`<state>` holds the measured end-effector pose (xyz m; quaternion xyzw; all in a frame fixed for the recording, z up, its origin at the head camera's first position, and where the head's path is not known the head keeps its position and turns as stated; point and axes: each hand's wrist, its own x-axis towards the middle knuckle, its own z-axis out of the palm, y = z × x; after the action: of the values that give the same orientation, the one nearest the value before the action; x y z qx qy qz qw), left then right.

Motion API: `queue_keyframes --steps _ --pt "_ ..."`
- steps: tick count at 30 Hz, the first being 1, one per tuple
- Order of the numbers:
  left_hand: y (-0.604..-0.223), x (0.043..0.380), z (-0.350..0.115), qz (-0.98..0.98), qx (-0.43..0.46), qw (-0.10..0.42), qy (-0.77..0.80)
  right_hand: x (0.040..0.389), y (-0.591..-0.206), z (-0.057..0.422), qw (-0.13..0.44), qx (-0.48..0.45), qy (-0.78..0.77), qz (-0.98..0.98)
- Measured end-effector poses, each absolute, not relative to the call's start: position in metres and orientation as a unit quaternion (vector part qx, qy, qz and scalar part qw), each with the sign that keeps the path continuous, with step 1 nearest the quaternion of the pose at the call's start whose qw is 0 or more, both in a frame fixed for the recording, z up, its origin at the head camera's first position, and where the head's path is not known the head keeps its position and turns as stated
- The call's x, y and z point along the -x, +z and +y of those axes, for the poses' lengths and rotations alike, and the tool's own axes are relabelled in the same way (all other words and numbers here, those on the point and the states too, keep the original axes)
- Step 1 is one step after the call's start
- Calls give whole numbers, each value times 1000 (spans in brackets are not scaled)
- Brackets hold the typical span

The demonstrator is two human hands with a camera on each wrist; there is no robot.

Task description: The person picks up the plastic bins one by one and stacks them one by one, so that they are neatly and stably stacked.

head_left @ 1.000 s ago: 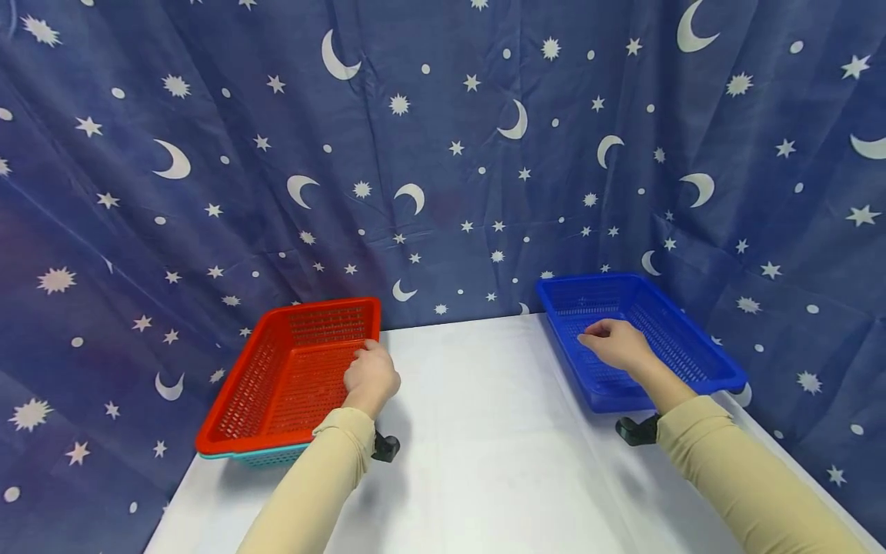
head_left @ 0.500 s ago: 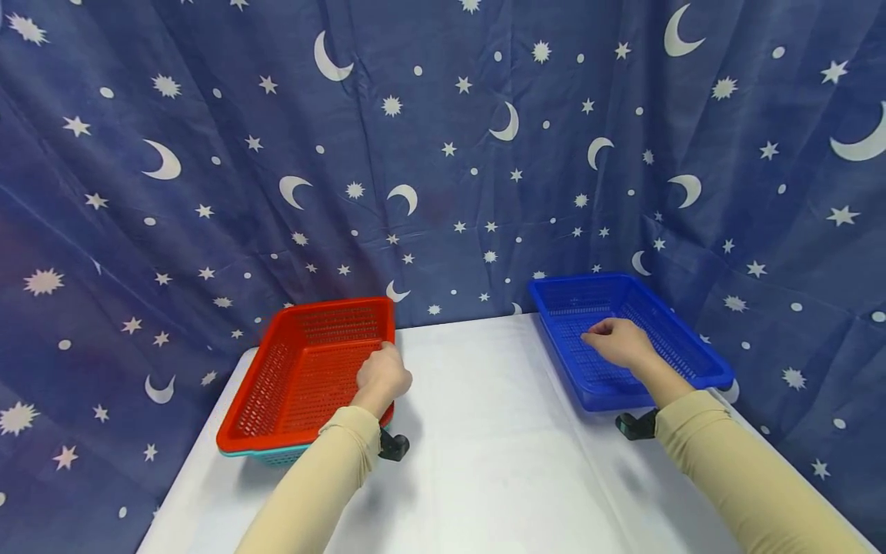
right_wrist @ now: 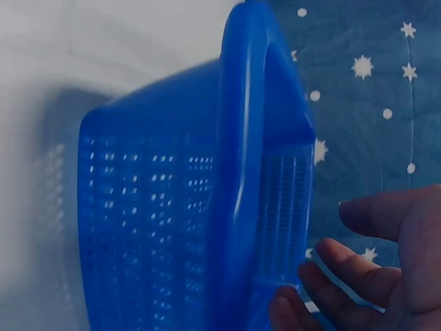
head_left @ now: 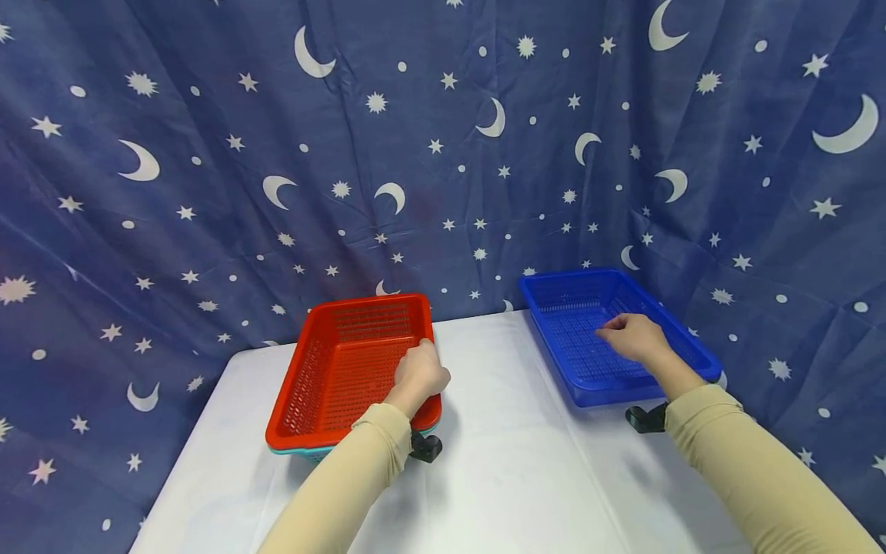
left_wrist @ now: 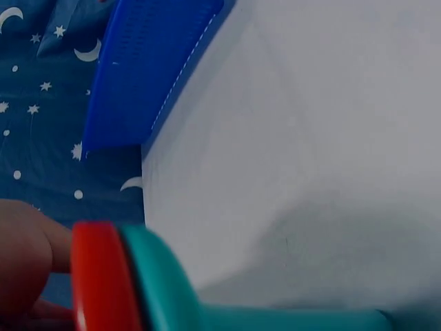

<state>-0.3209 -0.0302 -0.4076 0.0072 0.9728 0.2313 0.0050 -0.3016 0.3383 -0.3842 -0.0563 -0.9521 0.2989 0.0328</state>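
On the left of the head view, a red plastic basket (head_left: 282, 408) sits nested in a teal basket (head_left: 314, 455), whose edge shows below the red rim. My left hand (head_left: 422, 371) grips the red basket's right rim. The left wrist view shows its fingers (left_wrist: 60, 247) right at the red rim, with the teal rim alongside. My right hand (head_left: 637, 338) hovers above a blue mesh basket (head_left: 543, 346) at the right. In the right wrist view, its thumb and fingers are loosely bent and apart, holding nothing, beside the blue rim.
The baskets stand on a table with a white cloth (head_left: 498, 446). A blue curtain (head_left: 443, 154) with moons and stars hangs behind and on both sides. Dark wrist mounts (head_left: 647, 418) stick out below the sleeves.
The red and teal baskets have slid right together with my left hand, toward the table's middle. The head view has turned slightly right. My right hand stays over the blue basket.
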Motion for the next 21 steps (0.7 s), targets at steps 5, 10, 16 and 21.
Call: queue_keyframes --steps 5,10,16,21 --pt "-405 322 -8 972 -26 -19 232 300 -387 350 36 83 298 -950" --pt "-404 324 13 976 -74 -57 196 300 -389 357 46 92 296 -950" --pt "-402 318 39 968 -117 -71 210 300 -387 371 59 83 278 -955" --pt "-400 315 65 958 -119 -48 256 296 -383 387 70 90 264 -958"
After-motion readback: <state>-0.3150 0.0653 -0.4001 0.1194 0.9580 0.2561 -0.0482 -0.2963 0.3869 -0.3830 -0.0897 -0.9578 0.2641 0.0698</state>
